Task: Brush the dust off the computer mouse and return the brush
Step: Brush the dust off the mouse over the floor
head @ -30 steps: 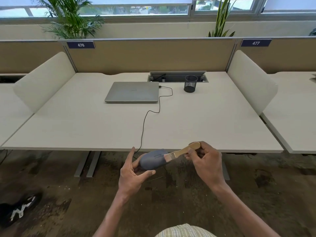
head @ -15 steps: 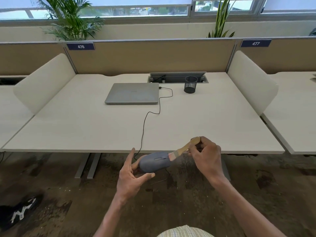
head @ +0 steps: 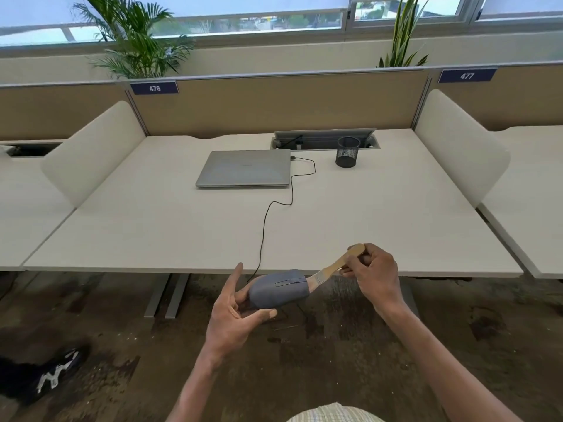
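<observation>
I judge we're mid-brushing: my left hand (head: 234,318) has its grip around the grey wired mouse (head: 278,289) off the table's (head: 380,226) near edge, my right hand (head: 376,277) pinches the wooden brush (head: 333,267), bristles at its right end, so next come more strokes.

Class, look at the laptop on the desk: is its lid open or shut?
Shut. The laptop lies flat on the desk, lid down, no screen or keyboard showing.
</observation>
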`<state>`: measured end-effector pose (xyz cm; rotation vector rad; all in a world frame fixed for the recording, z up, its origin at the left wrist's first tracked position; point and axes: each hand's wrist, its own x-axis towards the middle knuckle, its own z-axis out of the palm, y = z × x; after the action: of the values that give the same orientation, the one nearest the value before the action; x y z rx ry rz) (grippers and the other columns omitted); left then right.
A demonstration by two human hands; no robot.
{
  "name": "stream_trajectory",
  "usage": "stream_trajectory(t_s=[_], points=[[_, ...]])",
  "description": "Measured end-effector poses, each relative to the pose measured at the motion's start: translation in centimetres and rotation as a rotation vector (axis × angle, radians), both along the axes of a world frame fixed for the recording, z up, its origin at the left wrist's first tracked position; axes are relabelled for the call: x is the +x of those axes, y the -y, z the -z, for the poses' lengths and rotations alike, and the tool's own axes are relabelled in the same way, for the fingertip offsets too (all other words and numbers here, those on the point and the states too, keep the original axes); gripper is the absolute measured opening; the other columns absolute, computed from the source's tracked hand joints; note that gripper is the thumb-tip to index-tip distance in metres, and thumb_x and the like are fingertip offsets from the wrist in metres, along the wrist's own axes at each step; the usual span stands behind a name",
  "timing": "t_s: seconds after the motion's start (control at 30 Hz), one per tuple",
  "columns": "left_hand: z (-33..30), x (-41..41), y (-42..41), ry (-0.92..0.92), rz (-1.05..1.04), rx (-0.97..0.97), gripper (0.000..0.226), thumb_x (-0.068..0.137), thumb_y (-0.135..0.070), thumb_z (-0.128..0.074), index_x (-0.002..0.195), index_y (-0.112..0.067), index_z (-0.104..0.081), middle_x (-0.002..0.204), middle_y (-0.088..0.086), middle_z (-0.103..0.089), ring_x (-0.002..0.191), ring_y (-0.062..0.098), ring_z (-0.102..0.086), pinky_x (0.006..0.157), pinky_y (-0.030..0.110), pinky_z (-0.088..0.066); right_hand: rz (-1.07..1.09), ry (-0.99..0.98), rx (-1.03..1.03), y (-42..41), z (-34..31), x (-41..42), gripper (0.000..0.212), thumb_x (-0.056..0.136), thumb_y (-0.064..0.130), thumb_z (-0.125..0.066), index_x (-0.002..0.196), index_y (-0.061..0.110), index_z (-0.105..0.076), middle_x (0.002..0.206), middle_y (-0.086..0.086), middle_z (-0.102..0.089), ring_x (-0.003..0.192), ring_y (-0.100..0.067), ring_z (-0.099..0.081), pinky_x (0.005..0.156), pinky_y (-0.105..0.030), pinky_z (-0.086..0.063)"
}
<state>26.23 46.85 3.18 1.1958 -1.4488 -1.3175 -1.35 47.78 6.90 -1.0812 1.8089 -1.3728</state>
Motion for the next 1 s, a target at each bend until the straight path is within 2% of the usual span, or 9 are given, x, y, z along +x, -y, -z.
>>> stream_trajectory(t_s=[0.17,0.23,0.3,0.4,0.5,0.6,0.73,0.83,1.0], points=[[-0.8,-0.3,-0.2,-0.021,0.005,-0.012,0.11,0.069,0.009,-0.082,0.155,-0.019,-0.021,0.106,-0.019,-0.075,0.109,0.004,-0.068,0.086,0.012,-0.052,-0.018,0.037,0.13,1.2,2.2,-1.0,0.011,0.096,0.008,-0.062,0.104,0.006,-0.069,0.086,-0.008,-0.076,0.07,-0.016,-0.076,0.07,-0.031,-0.063],[-1.0,-0.4,-0.1,-0.036,-0.003,-0.02,0.11,0.068,0.007,-0.083,0.155,-0.02,-0.023,0.108,-0.015,-0.075,0.111,0.006,-0.068,0.086,0.013,-0.052,-0.055,0.063,0.182,1.5,2.9,-1.1,0.011,0.096,0.007,-0.061,0.104,0.003,-0.069,0.088,-0.011,-0.075,0.071,-0.018,-0.076,0.068,-0.027,-0.062],[-1.2,-0.5,-0.1,-0.051,0.001,-0.022,0.11,0.067,0.003,-0.084,0.155,-0.022,-0.023,0.113,-0.006,-0.075,0.113,0.011,-0.067,0.088,0.016,-0.053,-0.106,0.057,0.245,1.5,3.8,-1.1,0.009,0.095,0.006,-0.062,0.101,0.002,-0.069,0.09,-0.014,-0.074,0.073,-0.019,-0.076,0.071,-0.031,-0.063],[-1.6,-0.7,-0.1,-0.069,0.002,-0.026,0.111,0.065,-0.007,-0.086,0.155,-0.026,-0.024,0.119,0.005,-0.073,0.116,0.016,-0.067,0.089,0.02,-0.054,-0.166,-0.078,0.334,1.2,5.2,-0.7,0.001,0.093,0.008,-0.065,0.093,0.007,-0.065,0.088,-0.014,-0.074,0.072,-0.019,-0.076,0.074,-0.04,-0.064],[-1.7,-0.9,0.2,-0.062,0.003,-0.037,0.112,0.063,-0.009,-0.087,0.155,-0.026,-0.024,0.121,0.006,-0.072,0.116,0.015,-0.067,0.091,0.021,-0.054,-0.099,-0.226,0.358,0.5,5.4,-0.8,0.005,0.095,0.012,-0.064,0.098,0.008,-0.063,0.09,-0.01,-0.072,0.073,-0.016,-0.074,0.067,-0.03,-0.063],[-1.5,-0.8,0.3,-0.044,0.003,-0.034,0.113,0.063,-0.011,-0.089,0.155,-0.026,-0.024,0.121,0.005,-0.072,0.117,0.015,-0.066,0.094,0.022,-0.054,0.042,-0.298,0.226,-0.3,3.8,-1.4,0.008,0.097,0.016,-0.06,0.102,0.012,-0.064,0.089,-0.004,-0.069,0.078,-0.017,-0.07,0.066,-0.033,-0.062],[-1.2,-0.9,0.2,-0.018,0.019,-0.016,0.117,0.059,-0.026,-0.093,0.154,-0.032,-0.025,0.123,0.003,-0.071,0.119,0.016,-0.065,0.101,0.031,-0.052,0.151,-0.321,-0.042,-1.4,-0.6,-1.8,0.011,0.096,0.016,-0.063,0.107,0.014,-0.064,0.087,0.0,-0.07,0.077,-0.014,-0.07,0.061,-0.018,-0.054],[-1.4,-1.4,0.0,-0.003,0.024,-0.015,0.116,0.056,-0.032,-0.092,0.153,-0.034,-0.027,0.124,0.002,-0.071,0.12,0.016,-0.064,0.103,0.034,-0.051,0.139,-0.318,-0.225,-2.0,-3.2,-1.6,0.013,0.094,0.014,-0.067,0.106,0.015,-0.065,0.084,0.0,-0.073,0.073,-0.016,-0.073,0.064,-0.025,-0.06],[-1.8,-2.5,0.0,0.042,0.025,-0.036,0.115,0.057,-0.034,-0.092,0.153,-0.032,-0.029,0.123,0.0,-0.071,0.118,0.016,-0.065,0.102,0.038,-0.052,0.014,-0.271,-0.214,-2.2,-3.8,-1.4,0.013,0.092,0.014,-0.07,0.098,0.024,-0.065,0.083,0.005,-0.073,0.073,-0.014,-0.073,0.066,-0.031,-0.062]])
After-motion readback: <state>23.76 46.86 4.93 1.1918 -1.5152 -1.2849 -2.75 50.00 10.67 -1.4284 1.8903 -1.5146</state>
